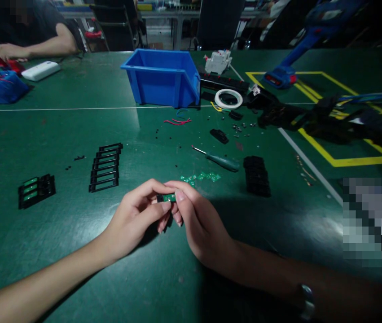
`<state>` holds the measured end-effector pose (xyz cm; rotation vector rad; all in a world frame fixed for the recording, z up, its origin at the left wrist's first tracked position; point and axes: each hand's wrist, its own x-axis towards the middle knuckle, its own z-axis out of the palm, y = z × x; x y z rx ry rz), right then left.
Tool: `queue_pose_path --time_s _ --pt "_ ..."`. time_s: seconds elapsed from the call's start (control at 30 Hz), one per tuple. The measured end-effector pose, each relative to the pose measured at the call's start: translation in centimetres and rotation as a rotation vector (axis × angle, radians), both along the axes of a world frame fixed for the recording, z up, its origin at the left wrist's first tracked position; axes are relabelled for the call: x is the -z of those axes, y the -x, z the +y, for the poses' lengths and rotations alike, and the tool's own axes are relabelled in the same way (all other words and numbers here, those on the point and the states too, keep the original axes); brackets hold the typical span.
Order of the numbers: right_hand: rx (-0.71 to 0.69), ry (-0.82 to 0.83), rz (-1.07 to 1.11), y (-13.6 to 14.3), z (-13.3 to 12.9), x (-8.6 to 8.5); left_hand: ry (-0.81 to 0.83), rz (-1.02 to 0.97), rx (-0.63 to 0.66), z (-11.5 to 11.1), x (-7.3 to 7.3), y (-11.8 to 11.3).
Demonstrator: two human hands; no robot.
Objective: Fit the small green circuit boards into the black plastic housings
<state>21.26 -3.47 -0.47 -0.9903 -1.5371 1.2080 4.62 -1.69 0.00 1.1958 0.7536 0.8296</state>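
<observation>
Between my two hands is a small green circuit board (169, 197) with a black plastic piece (159, 198) at its left end. My left hand (140, 211) is closed on the black end, thumb in front. The fingers of my right hand (194, 211) pinch the board's right end. Just beyond my hands lies a scatter of small green circuit boards (204, 177). A screwdriver (221, 161) with a green handle rests behind them. To the left are a row of black plastic frames (106, 167) and a group of black holders (37, 190), some with green boards inside.
Stacked black parts (256, 176) lie right of my hands. Farther back stand a blue bin (160, 85), a white tape roll (228, 98), loose screws (239, 128) and red wires (178, 121). A blue power tool (288, 67) is at the right. Another person's arms (42, 47) rest across the table.
</observation>
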Motion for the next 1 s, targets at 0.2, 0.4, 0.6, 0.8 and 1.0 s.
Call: queue_pose_path --time_s 0.2,0.4,0.6,0.8,1.0 --pt "0.008 -0.042 -0.013 0.0 0.0 -0.2 -0.032 0.069 -0.019 -0.1 -0.3 0.0" --pt "0.007 0.007 -0.028 -0.2 0.0 -0.2 -0.051 0.096 -0.024 -0.4 -0.5 0.1" --pt "0.016 0.024 0.022 -0.1 0.0 -0.1 -0.091 0.094 -0.059 -0.7 -0.1 -0.3" --pt "0.041 0.015 -0.064 0.1 -0.1 0.1 -0.275 0.300 -0.210 -1.3 -0.1 -1.1" --pt "0.044 0.007 -0.086 0.6 -0.1 -0.1 -0.328 0.276 -0.295 -1.8 -0.2 -2.1"
